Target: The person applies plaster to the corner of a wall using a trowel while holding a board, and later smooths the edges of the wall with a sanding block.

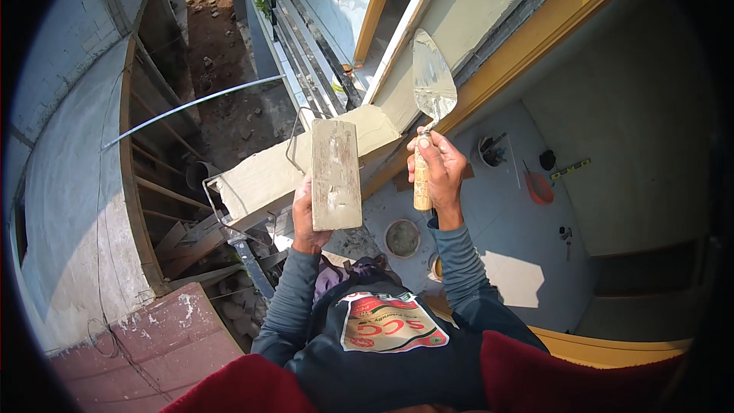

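Observation:
My left hand (304,222) grips a flat rectangular wooden float (335,174), coated with pale dried mortar and held upright above a beam. My right hand (445,174) is closed round the wooden handle of a trowel (434,76), whose leaf-shaped blade is smeared with mortar and points away from me. Behind the float runs the pale mortar-covered beam (256,183) with bent metal bars around it, meeting a plastered ledge (485,4) along the yellow-edged wall.
Below right on the tiled floor (478,237) are a bucket of grey mix (403,239), a container of tools (491,151), a red pan (539,188) and a spirit level (571,168). A drop to earth (214,46) lies left, crossed by a pipe (195,101), beside a curved concrete slab (69,183).

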